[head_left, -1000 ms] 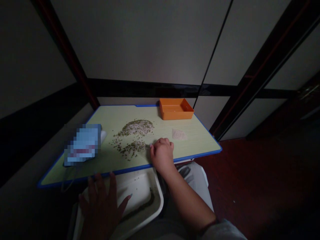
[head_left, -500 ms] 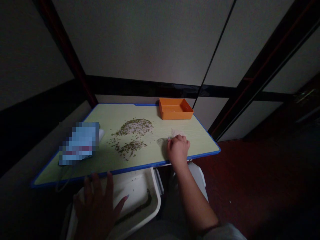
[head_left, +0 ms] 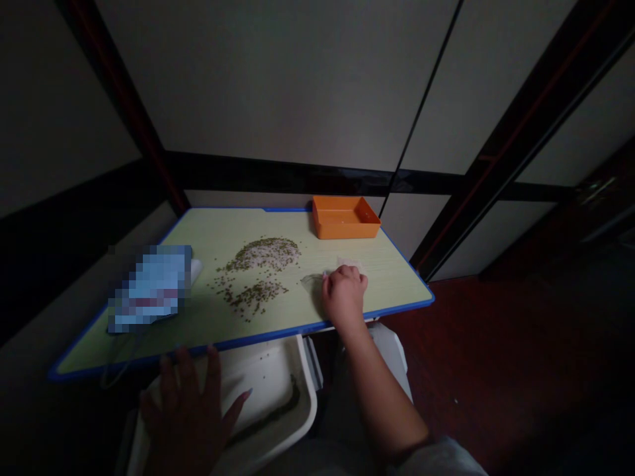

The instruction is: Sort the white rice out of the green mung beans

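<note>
**Right hand low on the board, loose grains close by**

Nearest the wearer, to the left of the grip and below it, the left hand [head_left: 186, 410] was spread palm down, its fingers apart and holding nothing visible, over the white tub [head_left: 308, 403]; contact with the rim could not be told. Dark grains [head_left: 280, 413] lay along the tub's curve. Keeping that hand steady there would have guarded against tipping the tub.

At the tabletop [head_left: 397, 284], the right hand [head_left: 343, 295] was curled, its fingers drawn together. It appeared clamped on the see-through piece [head_left: 312, 281], which stuck out to the left of the thumb; the fingers hid the rest. A flat, light hold seemed best, since a tilted edge could have flicked grains away.

Just beyond the knuckles lay the pale patch [head_left: 349, 262], partly covered by the hand. Small, even strokes would likely have suited such fine bits.

Left of the grip was the nearer heap [head_left: 255, 297], and past it the farther heap [head_left: 270, 253], both mixed dark and pale; a wide swing leftward risked blurring their edges. Well left stood a blue item [head_left: 153, 284], too pixelated to name. Beyond the grip, at the back, sat the orange box [head_left: 347, 231].
</note>
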`<state>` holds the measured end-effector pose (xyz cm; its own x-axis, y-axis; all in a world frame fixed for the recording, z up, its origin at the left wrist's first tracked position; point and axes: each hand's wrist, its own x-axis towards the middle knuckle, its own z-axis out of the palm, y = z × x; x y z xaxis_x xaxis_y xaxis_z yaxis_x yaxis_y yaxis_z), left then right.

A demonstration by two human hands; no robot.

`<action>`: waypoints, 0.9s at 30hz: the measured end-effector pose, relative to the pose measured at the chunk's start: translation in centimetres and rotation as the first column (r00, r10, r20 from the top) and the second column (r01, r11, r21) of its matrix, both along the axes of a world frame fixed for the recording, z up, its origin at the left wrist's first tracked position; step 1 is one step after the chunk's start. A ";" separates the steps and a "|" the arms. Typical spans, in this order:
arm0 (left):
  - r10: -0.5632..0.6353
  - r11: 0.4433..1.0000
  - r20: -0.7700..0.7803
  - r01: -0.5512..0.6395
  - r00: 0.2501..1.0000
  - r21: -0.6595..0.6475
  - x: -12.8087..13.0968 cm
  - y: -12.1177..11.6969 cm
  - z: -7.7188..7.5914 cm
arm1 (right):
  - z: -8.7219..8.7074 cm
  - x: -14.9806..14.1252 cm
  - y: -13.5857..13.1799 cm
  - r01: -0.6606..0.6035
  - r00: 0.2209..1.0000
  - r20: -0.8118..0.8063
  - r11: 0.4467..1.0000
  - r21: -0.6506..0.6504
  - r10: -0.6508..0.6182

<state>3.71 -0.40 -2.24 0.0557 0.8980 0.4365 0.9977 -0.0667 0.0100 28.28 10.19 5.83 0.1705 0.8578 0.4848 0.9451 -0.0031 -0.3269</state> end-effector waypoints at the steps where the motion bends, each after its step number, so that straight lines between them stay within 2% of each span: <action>1: -0.006 1.000 0.006 0.006 1.000 0.008 0.0 0.0 0.0 | 0.0 0.3 0.2 0.018 1.000 0.008 1.000 0.006 -0.018; 6: -0.039 0.998 0.025 0.037 0.999 0.053 -0.1 0.1 -0.2 | 0.0 2.2 1.0 0.128 0.991 0.018 0.991 0.029 -0.129; 10: -0.029 0.999 0.025 0.028 0.999 0.036 -0.2 0.0 -0.3 | 0.0 2.8 1.0 0.197 0.980 -0.040 0.980 0.037 -0.196; 14: -0.038 0.998 0.032 0.037 0.999 0.046 -0.2 0.1 -0.2 | 0.1 2.8 0.8 0.181 0.980 -0.092 0.983 0.016 -0.179; 19: -0.048 0.996 0.016 0.046 0.999 0.078 -0.2 0.1 -0.1 | 0.1 2.9 0.6 0.161 0.984 -0.076 0.986 -0.041 -0.164; 27: -0.037 0.999 -0.031 0.038 0.999 0.022 -0.1 -0.2 0.4 | 0.2 2.7 0.7 0.151 0.987 -0.051 0.988 -0.025 -0.152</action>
